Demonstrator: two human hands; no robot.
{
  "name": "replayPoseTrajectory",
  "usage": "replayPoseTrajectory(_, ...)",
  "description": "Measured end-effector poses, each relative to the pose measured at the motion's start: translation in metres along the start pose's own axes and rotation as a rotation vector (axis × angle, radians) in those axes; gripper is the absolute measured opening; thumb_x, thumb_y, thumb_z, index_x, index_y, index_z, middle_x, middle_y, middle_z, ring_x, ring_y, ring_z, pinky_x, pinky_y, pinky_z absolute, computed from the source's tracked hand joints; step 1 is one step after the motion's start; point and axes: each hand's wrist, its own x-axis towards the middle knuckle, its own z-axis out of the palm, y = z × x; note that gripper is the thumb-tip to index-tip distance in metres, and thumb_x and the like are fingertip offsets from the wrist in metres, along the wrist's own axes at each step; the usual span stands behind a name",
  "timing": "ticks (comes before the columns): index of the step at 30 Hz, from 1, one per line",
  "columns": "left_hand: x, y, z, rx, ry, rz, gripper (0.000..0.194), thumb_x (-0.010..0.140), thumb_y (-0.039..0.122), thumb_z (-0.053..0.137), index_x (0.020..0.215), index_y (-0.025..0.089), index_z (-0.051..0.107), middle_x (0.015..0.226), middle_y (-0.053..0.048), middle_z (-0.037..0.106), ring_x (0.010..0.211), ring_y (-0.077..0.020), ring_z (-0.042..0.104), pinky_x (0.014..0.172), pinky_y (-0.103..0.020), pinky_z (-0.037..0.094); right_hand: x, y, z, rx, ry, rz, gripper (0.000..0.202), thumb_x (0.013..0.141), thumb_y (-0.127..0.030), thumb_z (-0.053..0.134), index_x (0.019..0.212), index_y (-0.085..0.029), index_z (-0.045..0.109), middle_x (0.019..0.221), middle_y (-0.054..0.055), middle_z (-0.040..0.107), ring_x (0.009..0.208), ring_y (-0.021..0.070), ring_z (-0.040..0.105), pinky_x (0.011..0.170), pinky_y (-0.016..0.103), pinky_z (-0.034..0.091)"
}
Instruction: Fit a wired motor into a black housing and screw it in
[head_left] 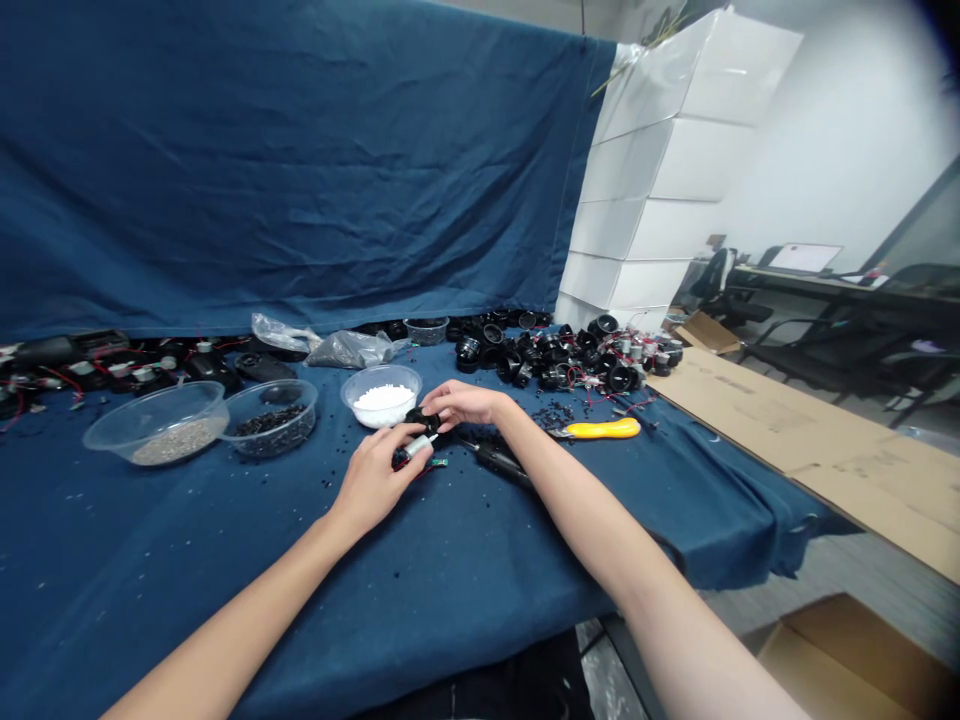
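Note:
Near the middle of the blue cloth, my left hand [380, 472] is closed around a small silver motor [417, 447], which has a little green circuit board [438, 463] on wires beside it. My right hand [459, 404] curls its fingers onto a round black plastic part [424, 419] just above the motor. The two pieces touch or nearly touch; the fingers hide where they meet. Under my right forearm lies a black pen-shaped tool [501, 460], its tip pointing toward the hands. Right behind them stands a clear bowl of small white pieces [385, 396].
Clear bowls with silvery bits [176, 440] and black screws [271, 425] stand on the left. Yellow-handled pliers [602, 429] lie to the right. Black housings [525, 355] and wired motors [637, 348] are heaped behind. White boxes [637, 200] are stacked at the back right.

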Motion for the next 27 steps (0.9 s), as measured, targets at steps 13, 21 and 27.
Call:
replayPoseTrajectory(13, -0.003, 0.007, 0.000, 0.198, 0.118, 0.257, 0.029, 0.092, 0.037, 0.051, 0.105, 0.016, 0.065, 0.104, -0.010, 0.072, 0.100, -0.0255, 0.064, 0.097, -0.039, 0.044, -0.002, -0.002, 0.006, -0.018, -0.058, 0.105, 0.018, 0.071, -0.023, 0.074, 0.081, -0.012, 0.065, 0.062, -0.002, 0.062, 0.056, 0.0091, 0.061, 0.057, 0.021, 0.059)
replayPoseTrajectory(21, -0.003, 0.008, 0.006, 0.268, -0.078, 0.225, 0.025, 0.093, 0.035, 0.048, 0.102, 0.019, 0.065, 0.112, -0.006, 0.070, 0.105, -0.0240, 0.065, 0.111, -0.042, 0.034, -0.002, -0.002, 0.009, -0.067, -0.095, 0.166, 0.021, 0.072, -0.022, 0.075, 0.085, -0.009, 0.066, 0.069, 0.002, 0.069, 0.058, 0.0104, 0.066, 0.059, 0.021, 0.058)
replayPoseTrajectory(27, -0.005, 0.013, 0.006, 0.313, -0.168, 0.123, 0.026, 0.093, 0.037, 0.046, 0.105, 0.021, 0.063, 0.103, -0.008, 0.071, 0.098, -0.0293, 0.066, 0.082, -0.036, 0.050, -0.001, 0.000, 0.010, -0.091, -0.095, 0.187, 0.021, 0.069, -0.024, 0.077, 0.081, -0.009, 0.068, 0.067, 0.002, 0.069, 0.057, 0.0103, 0.065, 0.057, 0.020, 0.058)
